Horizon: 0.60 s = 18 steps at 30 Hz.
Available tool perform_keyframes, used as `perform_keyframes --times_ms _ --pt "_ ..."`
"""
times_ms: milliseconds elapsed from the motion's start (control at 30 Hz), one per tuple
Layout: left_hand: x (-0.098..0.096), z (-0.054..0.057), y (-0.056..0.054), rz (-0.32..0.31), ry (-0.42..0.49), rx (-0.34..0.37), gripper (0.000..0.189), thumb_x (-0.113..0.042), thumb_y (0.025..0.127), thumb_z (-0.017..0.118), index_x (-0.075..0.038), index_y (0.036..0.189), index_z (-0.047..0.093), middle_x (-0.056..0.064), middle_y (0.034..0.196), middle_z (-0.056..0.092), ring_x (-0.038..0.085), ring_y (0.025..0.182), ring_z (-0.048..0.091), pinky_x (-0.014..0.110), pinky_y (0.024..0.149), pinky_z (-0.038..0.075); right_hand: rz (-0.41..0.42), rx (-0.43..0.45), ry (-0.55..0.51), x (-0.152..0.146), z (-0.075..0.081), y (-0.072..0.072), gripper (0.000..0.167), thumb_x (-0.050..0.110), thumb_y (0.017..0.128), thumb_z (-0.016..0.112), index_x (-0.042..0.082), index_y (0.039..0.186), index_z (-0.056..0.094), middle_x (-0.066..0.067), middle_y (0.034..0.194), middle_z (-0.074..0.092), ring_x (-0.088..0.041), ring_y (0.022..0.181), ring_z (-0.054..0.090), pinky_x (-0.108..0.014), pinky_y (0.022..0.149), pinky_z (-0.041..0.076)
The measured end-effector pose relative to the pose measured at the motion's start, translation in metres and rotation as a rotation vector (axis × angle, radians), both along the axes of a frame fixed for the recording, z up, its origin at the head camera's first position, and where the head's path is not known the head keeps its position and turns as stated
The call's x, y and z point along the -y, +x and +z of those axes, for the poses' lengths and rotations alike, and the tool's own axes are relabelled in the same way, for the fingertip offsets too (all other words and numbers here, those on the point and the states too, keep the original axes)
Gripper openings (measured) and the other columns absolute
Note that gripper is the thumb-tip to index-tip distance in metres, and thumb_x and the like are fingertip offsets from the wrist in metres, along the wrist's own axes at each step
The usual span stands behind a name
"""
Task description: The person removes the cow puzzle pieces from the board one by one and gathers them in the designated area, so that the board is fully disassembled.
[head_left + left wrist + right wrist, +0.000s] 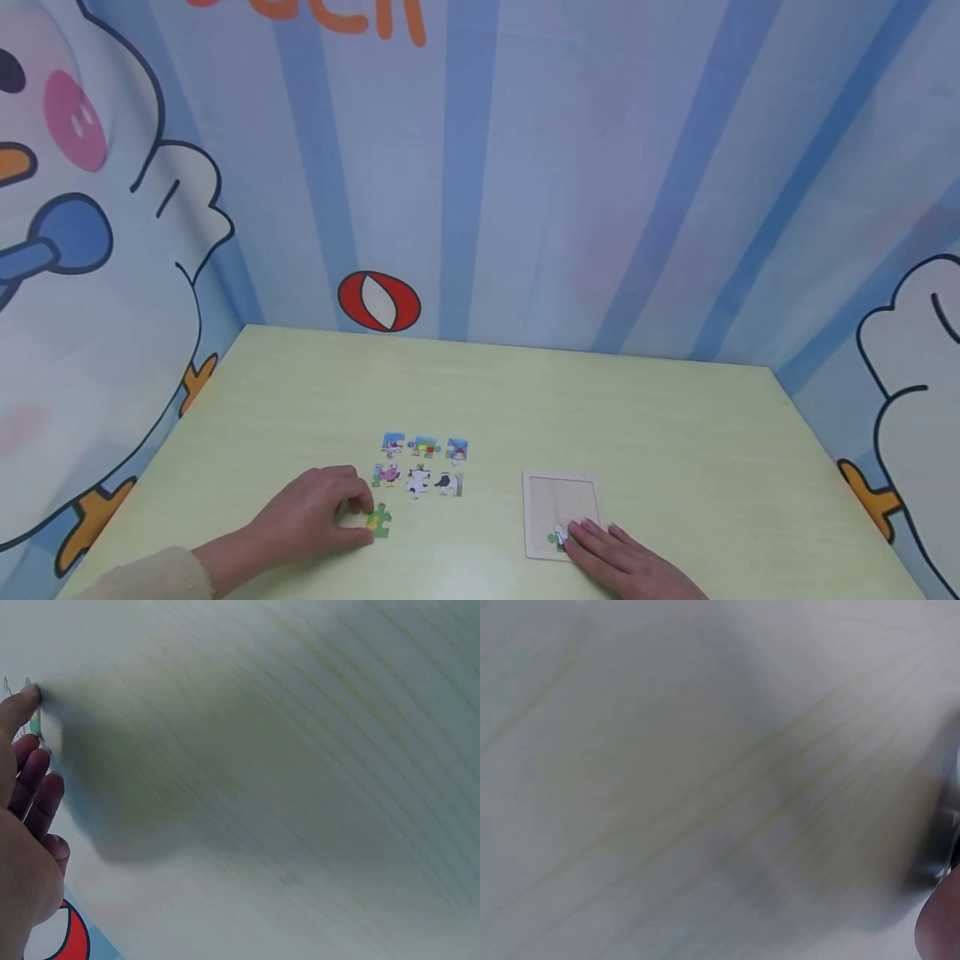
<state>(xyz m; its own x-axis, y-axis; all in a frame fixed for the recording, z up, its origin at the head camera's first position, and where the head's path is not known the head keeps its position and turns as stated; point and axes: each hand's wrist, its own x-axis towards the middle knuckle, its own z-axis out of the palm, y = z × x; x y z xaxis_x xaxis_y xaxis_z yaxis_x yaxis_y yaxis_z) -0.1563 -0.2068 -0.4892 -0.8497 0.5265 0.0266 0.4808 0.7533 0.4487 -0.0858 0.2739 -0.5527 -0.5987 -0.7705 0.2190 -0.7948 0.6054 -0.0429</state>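
My left hand (311,508) pinches a green-and-yellow jigsaw piece (379,521) by its edges, thumb on the near side and fingertips on the far side. The left wrist view catches a sliver of the green piece (35,724) between thumb and fingers. On the right lies a shallow wooden puzzle tray (529,517). My right hand (622,562) rests over its lower right corner, with fingers extended. Their tips touch a green-and-white jigsaw piece (556,538) inside the tray, partly hidden by them. In the right wrist view only a fingertip (939,922) shows.
Loose jigsaw pieces lie in two rows beyond my left hand, among them a pink-figure piece (387,475), a white piece (417,481) and a black-and-white piece (449,484). The pale table (675,442) ends at a striped blue cloth backdrop (525,167).
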Motion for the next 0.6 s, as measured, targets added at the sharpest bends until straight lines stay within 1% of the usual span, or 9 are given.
perform_keyframes --times_ms 67,167,333,433,500,600 --pt "0.0 0.001 0.0 0.003 -0.005 -0.003 0.027 -0.04 0.078 0.096 -0.03 0.092 0.074 -0.021 0.084 0.056 0.001 0.076 0.05 0.028 0.075 0.048 0.004 0.001 -0.005 0.0 0.0 0.0 0.077 0.056 0.104 0.062 0.016 0.165 0.04 -0.005 0.166 0.047 0.001 0.16 0.007 -0.013 0.123 -0.003" --pt "-0.004 0.005 -0.002 0.008 -0.017 -0.011 0.029 -0.043 0.077 0.096 -0.03 0.093 0.075 -0.022 0.084 0.058 0.001 0.078 0.051 0.029 0.077 0.049 -0.001 0.008 0.003 0.0 0.002 0.001 0.076 0.056 0.105 0.06 0.017 0.166 0.039 -0.005 0.166 0.047 0.002 0.159 0.005 -0.013 0.123 -0.003" --pt "-0.022 0.018 -0.01 0.015 -0.035 -0.006 0.03 -0.046 0.077 0.096 -0.03 0.094 0.076 -0.02 0.086 0.061 0.003 0.079 0.054 0.034 0.081 0.051 -0.027 0.045 0.026 0.002 0.005 0.003 0.074 0.058 0.106 0.056 0.018 0.166 0.039 -0.004 0.166 0.047 0.004 0.158 0.003 -0.012 0.121 -0.005" --pt "-0.035 0.026 -0.013 -0.019 -0.023 -0.002 0.029 -0.045 0.079 0.095 -0.028 0.095 0.077 -0.018 0.088 0.063 0.005 0.082 0.056 0.038 0.084 0.051 -0.036 0.076 0.024 0.002 0.006 0.003 0.073 0.057 0.107 0.055 0.02 0.167 0.037 -0.003 0.167 0.046 0.004 0.157 0.004 -0.011 0.121 -0.005" --pt "-0.044 0.031 -0.016 -0.062 -0.007 -0.007 0.029 -0.043 0.081 0.094 -0.025 0.097 0.078 -0.016 0.091 0.065 0.006 0.085 0.059 0.04 0.087 0.052 -0.035 0.084 0.025 0.003 0.006 0.003 0.073 0.057 0.107 0.055 0.02 0.167 0.037 -0.003 0.167 0.046 0.005 0.157 0.004 -0.011 0.121 -0.005" --pt "-0.059 0.037 -0.019 -0.123 0.017 -0.012 0.029 -0.042 0.083 0.093 -0.024 0.099 0.079 -0.014 0.093 0.066 0.007 0.087 0.061 0.041 0.088 0.052 -0.031 0.083 0.014 0.003 0.006 0.003 0.072 0.055 0.107 0.056 0.019 0.167 0.038 -0.004 0.167 0.046 0.003 0.158 0.004 -0.011 0.121 -0.005"
